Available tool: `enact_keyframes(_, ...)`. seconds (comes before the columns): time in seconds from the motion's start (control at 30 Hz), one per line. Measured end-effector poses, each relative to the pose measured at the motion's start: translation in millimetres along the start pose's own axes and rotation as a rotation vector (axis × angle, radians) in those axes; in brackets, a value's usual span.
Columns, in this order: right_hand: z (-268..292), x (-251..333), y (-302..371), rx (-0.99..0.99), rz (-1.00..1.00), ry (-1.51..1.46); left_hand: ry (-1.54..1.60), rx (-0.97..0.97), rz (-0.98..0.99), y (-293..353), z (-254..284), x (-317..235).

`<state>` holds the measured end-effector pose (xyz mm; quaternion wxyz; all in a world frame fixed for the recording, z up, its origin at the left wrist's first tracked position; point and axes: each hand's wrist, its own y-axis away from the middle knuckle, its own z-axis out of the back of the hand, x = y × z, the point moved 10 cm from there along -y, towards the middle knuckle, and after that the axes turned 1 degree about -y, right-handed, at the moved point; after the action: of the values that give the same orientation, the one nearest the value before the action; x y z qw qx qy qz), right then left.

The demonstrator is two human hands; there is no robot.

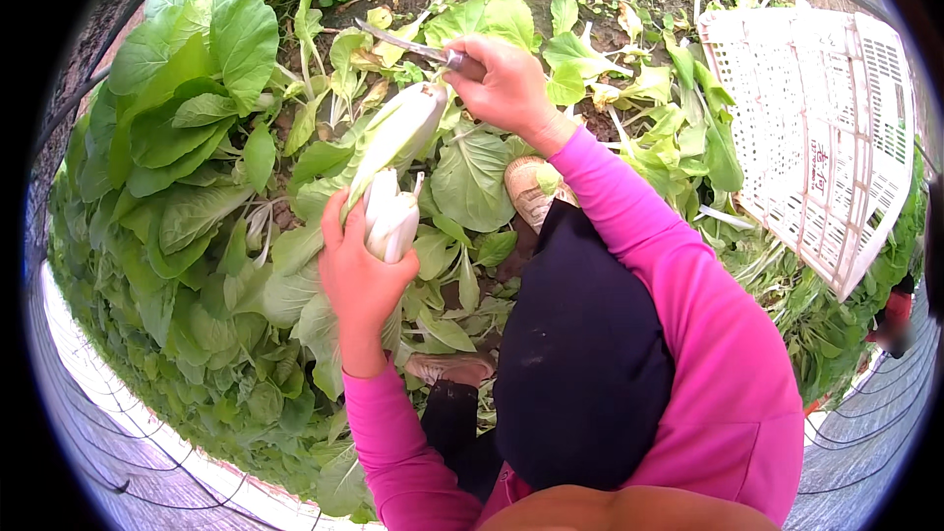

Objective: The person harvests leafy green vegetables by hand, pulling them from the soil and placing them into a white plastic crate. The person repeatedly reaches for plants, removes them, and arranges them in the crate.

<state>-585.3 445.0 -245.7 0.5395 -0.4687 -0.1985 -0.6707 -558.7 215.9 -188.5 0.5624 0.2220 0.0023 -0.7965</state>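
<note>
Left hand (356,270) clamped round pale stalk end of a bok choy plant (391,162), fingers wrapped tight, plant held up off the ground w/ leaves pointing up and away. Right hand (506,88) closed on handle of a knife (408,44), just above and right of the plant; blade runs out left over the plant's leaf tips, close to them, contact not clear. Pink sleeves on both arms. Growing bok choy bed (167,138) spreads left of and below the plant, big green leaves, dense. Cut leaves and trimmings (629,88) scattered on soil right of the plant, past the knife hand. White plastic crate (816,138) well apart from the plant, far right, tilted. Tan shoe (531,187) just right of the plant, partly under leaves; second shoe (447,369) below it.
</note>
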Motion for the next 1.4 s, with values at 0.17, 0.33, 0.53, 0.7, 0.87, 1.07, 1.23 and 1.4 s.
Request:
enact_keyframes(0.17,30.0,-37.5,-3.8,-0.29,-0.15,-0.134,0.136,-0.002,0.055,-12.2,-12.8,-10.4)
enact_keyframes(0.33,52.0,0.7,-9.0,-0.394,0.17,0.553,0.139,-0.018,0.175,-6.9,-14.7,3.7)
enact_keyframes(0.53,-77.6,-37.9,45.7,0.179,-0.782,-1.039,0.12,0.037,0.065,-0.6,-41.4,-14.7)
enact_keyframes(0.7,-62.0,-21.8,30.2,0.031,-0.674,-1.008,0.156,0.017,-0.059,12.4,-41.2,-20.3)
enact_keyframes(0.87,-22.0,-13.8,11.2,-0.107,-0.414,-1.042,0.67,0.012,0.068,31.1,0.3,-7.2)
enact_keyframes(1.07,-59.7,49.0,38.0,0.497,-0.352,-1.137,0.885,0.015,0.145,16.4,9.6,-11.3)
enact_keyframes(1.23,-63.2,40.9,44.0,0.466,-0.467,-1.11,0.666,-0.001,0.041,11.8,-4.0,-6.6)
enact_keyframes(1.4,-73.3,35.8,49.5,0.537,-0.503,-1.095,0.87,0.144,0.065,9.8,-23.8,10.0)
